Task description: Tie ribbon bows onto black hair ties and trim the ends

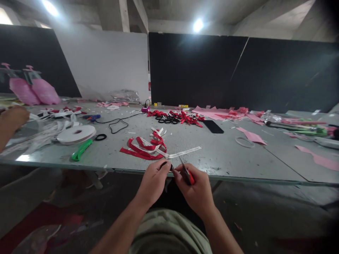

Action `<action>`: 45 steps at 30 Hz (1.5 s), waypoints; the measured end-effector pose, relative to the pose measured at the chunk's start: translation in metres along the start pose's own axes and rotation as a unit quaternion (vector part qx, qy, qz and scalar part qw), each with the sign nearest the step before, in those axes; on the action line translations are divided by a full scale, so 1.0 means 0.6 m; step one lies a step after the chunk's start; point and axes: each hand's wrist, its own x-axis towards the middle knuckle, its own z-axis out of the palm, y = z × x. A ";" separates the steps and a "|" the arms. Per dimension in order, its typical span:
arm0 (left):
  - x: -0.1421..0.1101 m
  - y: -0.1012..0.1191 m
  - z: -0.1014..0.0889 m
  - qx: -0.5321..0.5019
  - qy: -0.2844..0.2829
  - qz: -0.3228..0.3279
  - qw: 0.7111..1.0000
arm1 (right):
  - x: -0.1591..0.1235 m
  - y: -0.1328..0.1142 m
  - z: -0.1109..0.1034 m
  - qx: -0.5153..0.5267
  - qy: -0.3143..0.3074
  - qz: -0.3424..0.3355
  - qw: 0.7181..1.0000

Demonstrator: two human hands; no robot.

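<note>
At the table's front edge, my left hand (155,180) is closed on a black hair tie (164,164), partly hidden by the fingers. Close beside it, my right hand (197,187) grips small red-handled scissors (188,173), blades pointing up and away. Its thumb and fingertip also meet near the black band; whether they pinch it I cannot tell. Just beyond my hands lie loose red ribbons (137,152) and a white printed ribbon (185,152). Farther back sits a pile of black hair ties with red bows (176,117).
A white ribbon spool (76,134), green-handled cutter (82,150), black ring (100,137) and blue glue gun (91,117) lie to the left. Another person's hand (14,120) is at far left. A phone (213,126) and pink sheets (212,112) lie on the right.
</note>
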 end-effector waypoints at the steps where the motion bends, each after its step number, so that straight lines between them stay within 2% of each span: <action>1: -0.002 0.003 -0.003 0.042 0.006 0.019 0.999 | 0.001 -0.002 0.001 -0.001 0.002 -0.002 1.000; 5: -0.009 0.020 -0.006 0.169 0.012 0.088 0.982 | 0.003 -0.008 0.002 -0.004 0.001 0.000 1.000; 10: -0.018 0.035 0.001 0.244 0.023 0.156 0.957 | 0.004 -0.011 -0.008 -0.018 0.002 0.012 1.000; 16: -0.024 0.033 0.004 0.354 0.028 0.232 0.906 | 0.002 -0.012 -0.014 -0.054 0.004 -0.021 0.998; 20: -0.022 0.027 -0.004 0.417 0.014 0.267 0.869 | 0.001 -0.011 -0.014 -0.077 -0.001 -0.068 0.995; 23: -0.022 0.027 -0.010 0.430 -0.001 0.289 0.855 | 0.003 -0.011 -0.014 -0.090 -0.011 -0.090 0.992; 25: -0.025 0.029 -0.012 0.398 -0.008 0.291 0.870 | 0.004 -0.012 -0.016 -0.084 -0.010 -0.093 0.992; 27: -0.028 0.031 -0.011 0.330 -0.004 0.278 0.902 | 0.006 -0.014 -0.019 -0.062 0.002 -0.092 0.994; 30: -0.032 0.033 -0.006 0.196 0.016 0.231 0.953 | 0.008 -0.021 -0.022 -0.030 0.015 -0.090 0.995; 33: -0.030 0.036 0.000 0.076 0.024 0.165 0.983 | 0.008 -0.026 -0.020 -0.023 0.025 -0.112 0.993; 36: -0.025 0.043 0.002 0.036 0.006 0.118 0.992 | 0.008 -0.025 -0.017 -0.025 0.046 -0.153 0.987; 38: -0.024 0.047 0.000 0.033 -0.017 0.110 0.993 | 0.009 -0.024 -0.016 -0.031 0.057 -0.175 0.982; 41: -0.028 0.050 -0.005 0.052 -0.033 0.137 0.989 | 0.011 -0.024 -0.017 -0.044 0.078 -0.196 0.977; 45: -0.036 0.048 -0.009 0.153 -0.008 0.207 0.966 | 0.010 -0.030 -0.018 -0.044 0.094 -0.213 0.972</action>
